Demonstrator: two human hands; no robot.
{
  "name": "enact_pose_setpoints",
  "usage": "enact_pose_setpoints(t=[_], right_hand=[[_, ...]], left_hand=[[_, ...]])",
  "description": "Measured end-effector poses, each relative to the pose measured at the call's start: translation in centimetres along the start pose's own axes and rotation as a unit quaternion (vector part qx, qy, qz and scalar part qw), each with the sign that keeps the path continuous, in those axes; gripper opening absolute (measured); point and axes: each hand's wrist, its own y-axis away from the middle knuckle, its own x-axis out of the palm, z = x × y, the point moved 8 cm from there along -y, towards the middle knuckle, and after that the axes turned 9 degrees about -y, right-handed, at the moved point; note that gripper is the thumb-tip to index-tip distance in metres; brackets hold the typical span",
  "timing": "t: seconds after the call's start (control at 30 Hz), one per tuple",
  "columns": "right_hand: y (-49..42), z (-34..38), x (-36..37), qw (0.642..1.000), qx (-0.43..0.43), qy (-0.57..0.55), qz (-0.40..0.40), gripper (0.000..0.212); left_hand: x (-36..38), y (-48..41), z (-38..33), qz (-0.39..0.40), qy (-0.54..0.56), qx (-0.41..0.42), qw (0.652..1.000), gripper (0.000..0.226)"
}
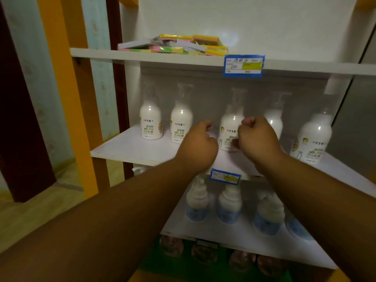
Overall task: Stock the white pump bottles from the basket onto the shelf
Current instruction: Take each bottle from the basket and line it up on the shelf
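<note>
Here, both forearms reach forward to the middle shelf (130,147) of a white shelving unit. The left hand (198,145) is curled into a closed fist and holds nothing visible; it sits in front of the lower part of the second white pump bottle (181,121) from the left. The right hand (257,139) is likewise closed in a fist, knuckles up, with nothing seen in it. It lies just right of the third bottle (231,127), which stands in the gap between the two fists; whether either hand touches that bottle cannot be told.

Five white pump bottles stand upright in a row on this shelf: the leftmost (151,121) well clear of the hands, a fourth (274,121) set further back behind the right hand, and a fifth (313,139) near the right edge. Their pump heads are blurred against the back wall.

A blue price tag (225,176) hangs on the front edge of the middle shelf, below the hands. Another blue price tag (243,65) is fixed to the edge of the upper shelf (142,57), which carries coloured flat packets (173,45). On the lower shelf (234,237) stand blue-labelled bottles (197,204), blurred. A yellow post (67,88) rises at left.
</note>
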Motion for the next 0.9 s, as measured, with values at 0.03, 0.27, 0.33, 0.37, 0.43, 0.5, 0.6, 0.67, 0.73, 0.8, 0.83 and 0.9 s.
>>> enact_pose_setpoints(t=[0.03, 0.27, 0.33, 0.37, 0.43, 0.5, 0.6, 0.67, 0.73, 0.8, 0.83, 0.9], right_hand=[[-0.2, -0.7, -0.1, 0.999, 0.033, 0.012, 0.005, 0.024], [-0.6, -3.4, -0.1, 0.97, 0.081, 0.204, 0.102, 0.062], [-0.6, -4.5, -0.2, 0.981, 0.13, 0.104, 0.102, 0.058], [-0.6, -4.8, -0.3, 0.983, 0.146, 0.055, 0.095, 0.059], [-0.8, -4.9, -0.1, 0.984, 0.154, 0.013, 0.088, 0.054], [-0.9, -4.7, 0.3, 0.985, 0.14, 0.028, 0.096, 0.04], [-0.8, -4.4, 1.1, 0.985, 0.126, 0.033, 0.115, 0.03], [-0.8, -4.3, 1.8, 0.983, 0.128, -0.001, 0.129, 0.032], [-1.0, -4.2, 2.5, 0.984, 0.114, 0.002, 0.14, 0.029], [-1.0, -3.9, 3.1, 0.984, 0.073, 0.046, 0.154, 0.03], [-1.0, -3.7, 3.4, 0.983, 0.044, 0.074, 0.162, 0.031], [-0.8, -3.1, 3.8, 0.976, -0.012, 0.128, 0.177, 0.03]], left_hand=[[0.8, -0.4, -0.2, 0.02, -0.021, -0.006, 1.0, 0.051], [4.7, -1.5, 0.7, 0.158, -0.149, -0.024, 0.976, 0.038], [5.0, -1.3, 0.5, 0.179, -0.127, -0.037, 0.975, 0.04], [5.0, -1.2, 0.5, 0.184, -0.12, -0.042, 0.975, 0.041], [5.1, -1.1, 0.6, 0.194, -0.122, -0.053, 0.972, 0.041], [5.0, -1.1, 0.7, 0.19, -0.124, -0.064, 0.972, 0.04], [4.7, -1.2, 1.0, 0.159, -0.155, -0.075, 0.972, 0.039], [4.5, -1.1, 1.2, 0.123, -0.194, -0.079, 0.97, 0.039], [4.0, -1.2, 1.5, 0.077, -0.243, -0.092, 0.963, 0.041], [3.7, -1.4, 2.0, 0.047, -0.263, -0.123, 0.956, 0.048], [3.7, -1.4, 2.3, 0.041, -0.258, -0.142, 0.955, 0.052], [3.8, -1.6, 2.7, 0.038, -0.247, -0.161, 0.955, 0.058]])
